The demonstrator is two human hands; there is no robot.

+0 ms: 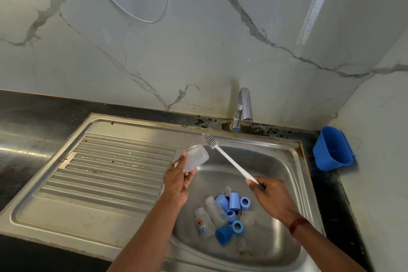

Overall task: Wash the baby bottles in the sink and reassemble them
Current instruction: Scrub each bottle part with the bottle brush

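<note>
Here a steel sink [287,161] lies beneath both hands, its basin under the right hand [271,199] and its ribbed drainer [106,168] out beyond the left hand [176,183]. A tap [242,108] stands ahead of the right hand, and a blue tub [333,150] is set well off to its right.

One clear bottle [195,158] is held tilted above the basin by the left hand, with fingers and thumb curled round its lower end. The brush [229,161] is gripped at its handle end by the right hand, and its bristles are raised just beside the bottle, not inside it.

The bottle is judged to be light, stiff plastic that turns slippery once wet, so it is best held round the body.

Counted:
- **Bottles:** three, with two of them lying below the hands.
- **Blue caps:** three.
- **Blue rings:** three.
- **Clear teats:** one plainly made out.
</note>
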